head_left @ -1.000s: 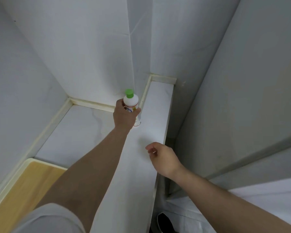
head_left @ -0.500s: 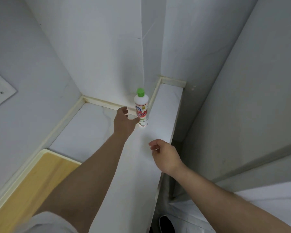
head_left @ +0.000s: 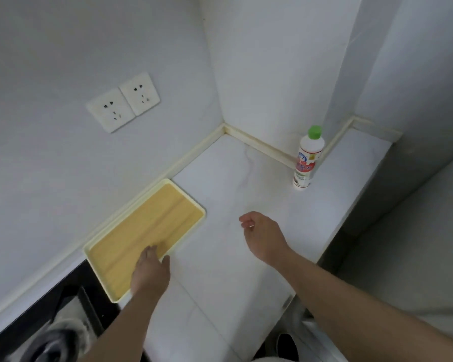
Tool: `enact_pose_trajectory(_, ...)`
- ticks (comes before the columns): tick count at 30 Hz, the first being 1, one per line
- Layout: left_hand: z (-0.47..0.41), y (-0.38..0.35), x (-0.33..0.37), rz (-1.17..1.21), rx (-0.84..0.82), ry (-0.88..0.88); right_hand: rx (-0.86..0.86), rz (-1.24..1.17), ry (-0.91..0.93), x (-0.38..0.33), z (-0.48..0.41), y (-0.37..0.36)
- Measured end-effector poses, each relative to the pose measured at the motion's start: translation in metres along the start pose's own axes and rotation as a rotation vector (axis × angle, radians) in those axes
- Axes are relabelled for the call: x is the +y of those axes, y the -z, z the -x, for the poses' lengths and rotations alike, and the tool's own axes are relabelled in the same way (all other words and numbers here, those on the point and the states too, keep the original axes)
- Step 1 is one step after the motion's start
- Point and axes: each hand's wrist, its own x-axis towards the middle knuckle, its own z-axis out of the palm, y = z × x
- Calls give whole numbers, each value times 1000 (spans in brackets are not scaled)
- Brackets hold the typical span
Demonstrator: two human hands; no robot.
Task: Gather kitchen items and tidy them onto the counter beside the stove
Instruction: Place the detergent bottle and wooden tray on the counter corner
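Note:
A white bottle (head_left: pixel 307 158) with a green cap and a red label stands upright on the white counter (head_left: pixel 233 194), close to the back wall corner. Nothing touches it. My left hand (head_left: pixel 150 271) hovers over the near edge of a wood-look tray (head_left: pixel 147 236) with a cream rim, fingers relaxed and holding nothing. My right hand (head_left: pixel 263 235) hangs above the middle of the counter with loosely curled fingers, also holding nothing. The tray lies flat against the left wall.
A black stove (head_left: pixel 45 325) with a round burner fills the bottom left, just before the tray. Two wall sockets (head_left: pixel 123 101) sit above the tray. The counter's right edge drops off beside a grey panel (head_left: pixel 413 231).
My left hand let go of the bottle and drew back to the tray. The bottle stays upright by the wall. The view swung left, bringing the stove and sockets in.

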Motion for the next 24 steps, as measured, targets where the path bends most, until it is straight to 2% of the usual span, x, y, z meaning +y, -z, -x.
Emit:
enact_pose_trajectory(5, 12, 5, -30, -21, -113, 22, -138, 60, 53, -15, 2, -34)
enact_pose_trajectory(14, 46, -13, -33, -131, -107, -21, -326, 262, 120, -14, 23, -80)
enact_pose_trajectory(19, 78, -33, -30, -213, -127, -56, -401, 348, 108, -8, 31, -85)
enact_pose_trajectory(24, 107, -46, -24, -198, -193, -56, -425, 444, 94, 5, 32, -87)
